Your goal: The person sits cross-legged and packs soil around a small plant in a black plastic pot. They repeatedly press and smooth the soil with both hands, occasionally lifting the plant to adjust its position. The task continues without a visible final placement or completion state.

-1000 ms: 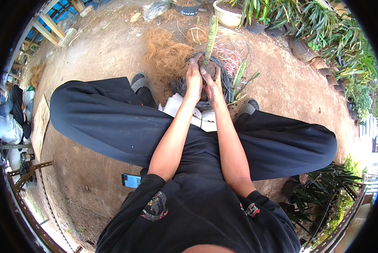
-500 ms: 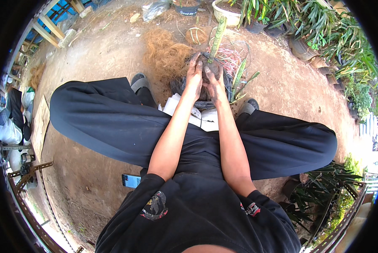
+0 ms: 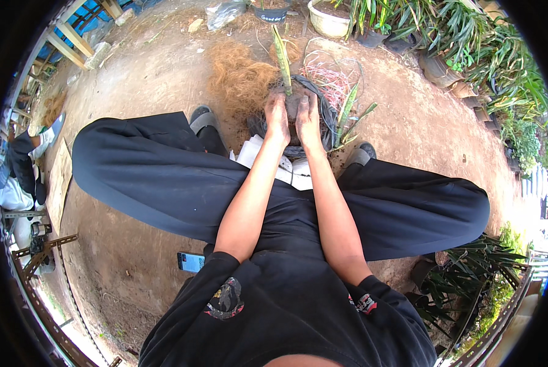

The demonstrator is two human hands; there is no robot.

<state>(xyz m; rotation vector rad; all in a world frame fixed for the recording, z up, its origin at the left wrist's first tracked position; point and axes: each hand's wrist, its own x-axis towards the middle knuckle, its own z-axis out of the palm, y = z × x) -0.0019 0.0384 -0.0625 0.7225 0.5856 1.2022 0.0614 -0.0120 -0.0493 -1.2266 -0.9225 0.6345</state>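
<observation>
Between my two palms sits a dark soil ball [image 3: 293, 107], with a snake plant leaf [image 3: 282, 61] standing up from it and leaning slightly left. My left hand [image 3: 276, 119] presses the ball's left side, and my right hand [image 3: 308, 122] curves round its right side. Both hands are smeared with soil. Below and around them lies a black plastic bag [image 3: 329, 113], its inside partly hidden by my hands. More snake plant leaves [image 3: 347, 109] rest against its right side. White sheet material [image 3: 249, 151] lies between my legs, under my forearms.
Brown fibre [image 3: 240, 79] is heaped left of the bag, and tangled pink string [image 3: 327, 79] lies behind it. A white pot [image 3: 329, 21] stands farther back. Potted plants [image 3: 439, 67] line the right side. A phone [image 3: 191, 262] lies on the ground to my left.
The snake plant leaf has swung from leaning right to leaning left as my hands shifted round the soil ball. At the far left, another person's foot has come into view.
</observation>
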